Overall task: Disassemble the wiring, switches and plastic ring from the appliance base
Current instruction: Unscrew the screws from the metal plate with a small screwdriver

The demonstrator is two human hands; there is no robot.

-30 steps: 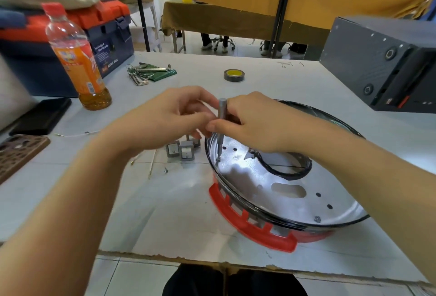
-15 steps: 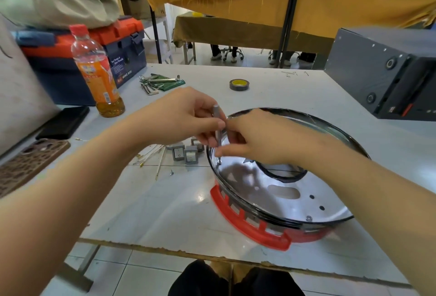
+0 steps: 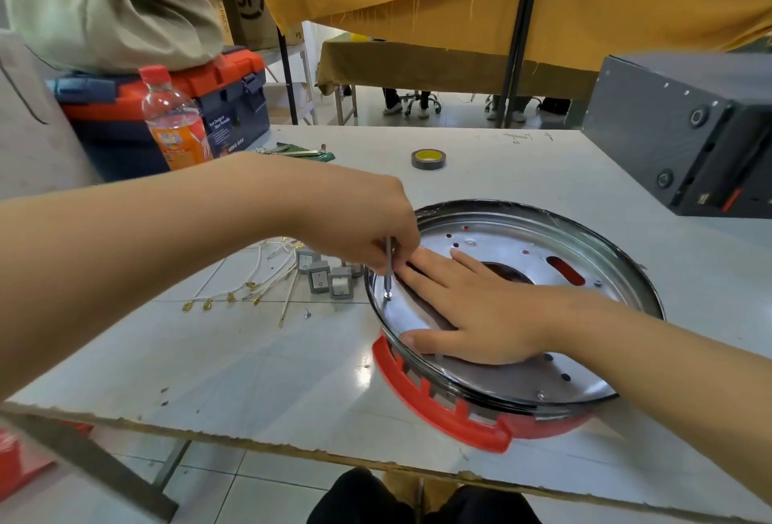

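Left hand [image 3: 367, 227] pinches a screwdriver [image 3: 388, 269] upright on a screw at frame centre; right hand [image 3: 480, 310] presses flat, fingers straight, on the appliance base [image 3: 585, 394].

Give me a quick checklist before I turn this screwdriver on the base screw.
1. Screwdriver tip on the screw: ok, it meets the screw head.
2. Left hand grip on the screwdriver: ok, fingers pinch its top.
3. Right hand steadying the metal base: ok, flat on the plate.
4. Switches and wires out of the way: ok, left of the base.
5. Tip fully seated in the screw slot: cannot tell.
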